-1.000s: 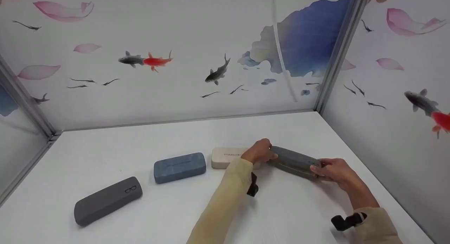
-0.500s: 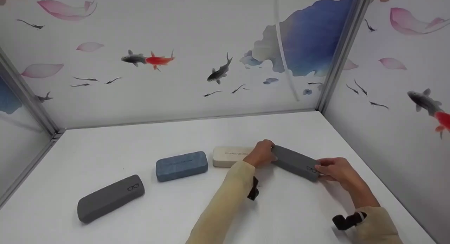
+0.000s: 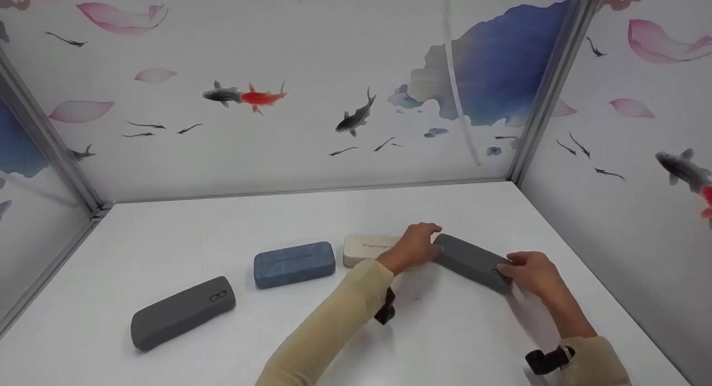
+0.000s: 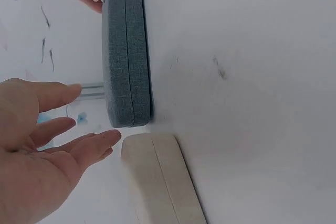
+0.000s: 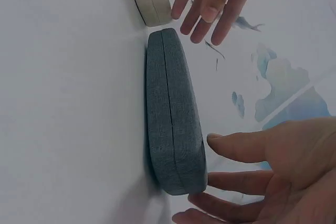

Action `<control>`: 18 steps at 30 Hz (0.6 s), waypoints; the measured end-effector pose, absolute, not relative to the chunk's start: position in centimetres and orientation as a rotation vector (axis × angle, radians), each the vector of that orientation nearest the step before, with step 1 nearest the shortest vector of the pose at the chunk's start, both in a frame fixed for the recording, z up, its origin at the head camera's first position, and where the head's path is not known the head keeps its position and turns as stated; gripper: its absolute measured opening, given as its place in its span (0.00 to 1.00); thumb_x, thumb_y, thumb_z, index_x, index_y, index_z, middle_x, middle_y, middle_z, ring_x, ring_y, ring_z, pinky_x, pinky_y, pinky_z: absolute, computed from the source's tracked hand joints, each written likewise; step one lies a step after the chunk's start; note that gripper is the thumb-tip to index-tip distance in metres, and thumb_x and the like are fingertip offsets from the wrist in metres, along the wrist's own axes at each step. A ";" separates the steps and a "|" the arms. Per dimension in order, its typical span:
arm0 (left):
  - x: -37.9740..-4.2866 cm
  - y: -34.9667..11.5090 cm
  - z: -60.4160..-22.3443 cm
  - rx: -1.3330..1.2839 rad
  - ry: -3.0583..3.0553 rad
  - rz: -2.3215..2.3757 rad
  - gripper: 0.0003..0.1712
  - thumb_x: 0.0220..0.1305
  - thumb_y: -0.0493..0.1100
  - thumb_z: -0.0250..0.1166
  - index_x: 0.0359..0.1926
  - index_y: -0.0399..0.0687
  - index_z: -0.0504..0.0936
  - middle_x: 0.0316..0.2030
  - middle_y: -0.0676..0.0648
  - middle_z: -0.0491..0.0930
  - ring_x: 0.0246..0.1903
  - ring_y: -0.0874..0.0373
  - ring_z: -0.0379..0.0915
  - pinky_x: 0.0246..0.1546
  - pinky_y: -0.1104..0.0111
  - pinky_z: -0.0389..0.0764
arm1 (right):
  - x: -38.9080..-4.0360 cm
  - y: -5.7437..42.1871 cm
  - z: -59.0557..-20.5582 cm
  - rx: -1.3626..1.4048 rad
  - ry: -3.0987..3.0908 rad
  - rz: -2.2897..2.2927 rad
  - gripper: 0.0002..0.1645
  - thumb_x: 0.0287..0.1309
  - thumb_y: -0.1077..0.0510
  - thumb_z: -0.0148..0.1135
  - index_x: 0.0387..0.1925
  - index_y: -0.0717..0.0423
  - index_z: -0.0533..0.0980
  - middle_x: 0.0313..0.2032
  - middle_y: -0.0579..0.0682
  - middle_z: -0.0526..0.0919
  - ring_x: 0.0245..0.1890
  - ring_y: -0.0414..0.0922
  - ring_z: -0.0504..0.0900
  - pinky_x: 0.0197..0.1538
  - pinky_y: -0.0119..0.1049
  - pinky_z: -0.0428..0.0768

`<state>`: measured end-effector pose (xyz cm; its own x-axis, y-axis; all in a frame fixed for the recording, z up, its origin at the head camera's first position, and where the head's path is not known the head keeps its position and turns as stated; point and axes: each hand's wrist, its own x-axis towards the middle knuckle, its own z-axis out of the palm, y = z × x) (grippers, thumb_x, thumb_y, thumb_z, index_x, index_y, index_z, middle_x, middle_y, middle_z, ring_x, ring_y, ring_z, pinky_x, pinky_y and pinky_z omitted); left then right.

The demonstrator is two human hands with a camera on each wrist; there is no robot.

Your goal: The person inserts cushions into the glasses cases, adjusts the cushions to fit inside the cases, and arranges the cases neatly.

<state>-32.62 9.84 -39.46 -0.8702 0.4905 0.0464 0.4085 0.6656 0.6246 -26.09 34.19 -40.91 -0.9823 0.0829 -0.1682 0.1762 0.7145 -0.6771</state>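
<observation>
A dark grey glasses case with a glasses mark near its right end lies closed on the white table, its seam shut in the right wrist view. My left hand hovers by its left end, fingers spread and apart from the case in the left wrist view. At the other end is my right hand, its thumb and fingers loosely extended around the corner; light contact there is hard to tell. Partly behind my left hand lies a cream glasses case.
Left of the cream case sits a blue glasses case. Another dark grey glasses case lies slanted at the front left. Printed panels with fish and petals enclose the white table.
The right-hand grey case had a narrow gap along its front a second ago; it closed under both hands. Since then my left hand has come off it and my right fingers have loosened.
</observation>
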 end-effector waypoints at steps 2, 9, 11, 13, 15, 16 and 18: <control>-32.2 8.9 -39.1 0.783 2.747 1.014 0.26 0.70 0.38 0.61 0.67 0.37 0.73 0.66 0.41 0.75 0.69 0.50 0.69 0.70 0.64 0.69 | -26.0 33.7 -40.5 0.197 2.843 -1.017 0.37 0.71 0.51 0.54 0.68 0.76 0.62 0.67 0.77 0.64 0.67 0.72 0.65 0.65 0.62 0.71; -31.4 4.9 -38.2 0.787 2.716 1.129 0.27 0.73 0.39 0.58 0.70 0.38 0.69 0.66 0.39 0.74 0.65 0.46 0.74 0.64 0.61 0.77 | -25.3 31.5 -40.2 0.032 2.980 -0.959 0.34 0.73 0.52 0.52 0.68 0.75 0.63 0.66 0.78 0.65 0.66 0.72 0.66 0.63 0.64 0.71; -31.2 3.8 -38.0 0.766 2.709 1.159 0.27 0.73 0.40 0.58 0.71 0.39 0.68 0.66 0.39 0.74 0.65 0.46 0.74 0.64 0.60 0.76 | -25.2 30.8 -40.4 -0.037 3.017 -0.986 0.32 0.73 0.53 0.52 0.67 0.74 0.65 0.66 0.78 0.65 0.68 0.73 0.64 0.65 0.64 0.69; -31.0 2.7 -37.9 0.739 2.706 1.197 0.28 0.74 0.41 0.58 0.71 0.40 0.67 0.67 0.39 0.74 0.65 0.45 0.73 0.64 0.58 0.76 | -25.2 30.0 -40.7 -0.125 3.061 -1.005 0.30 0.73 0.54 0.54 0.65 0.74 0.67 0.65 0.77 0.68 0.67 0.72 0.65 0.66 0.64 0.69; -30.8 1.6 -37.9 0.716 2.714 1.231 0.29 0.74 0.42 0.58 0.72 0.41 0.67 0.67 0.38 0.73 0.65 0.45 0.73 0.64 0.56 0.76 | -25.4 29.3 -41.0 -0.209 3.103 -1.002 0.30 0.72 0.54 0.56 0.64 0.73 0.69 0.63 0.75 0.71 0.66 0.71 0.68 0.65 0.64 0.70; -30.8 1.0 -37.9 0.708 2.723 1.245 0.29 0.74 0.42 0.58 0.72 0.41 0.67 0.67 0.38 0.73 0.65 0.44 0.73 0.64 0.55 0.76 | -25.5 28.9 -41.1 -0.250 3.118 -0.993 0.30 0.71 0.54 0.57 0.64 0.72 0.70 0.63 0.75 0.72 0.66 0.70 0.69 0.65 0.63 0.70; -30.6 -0.2 -38.0 0.695 2.748 1.270 0.29 0.74 0.43 0.58 0.72 0.40 0.67 0.67 0.37 0.73 0.65 0.43 0.73 0.64 0.54 0.75 | -25.9 28.2 -41.1 -0.316 3.132 -0.964 0.31 0.71 0.52 0.58 0.65 0.70 0.70 0.64 0.73 0.72 0.66 0.70 0.69 0.65 0.64 0.69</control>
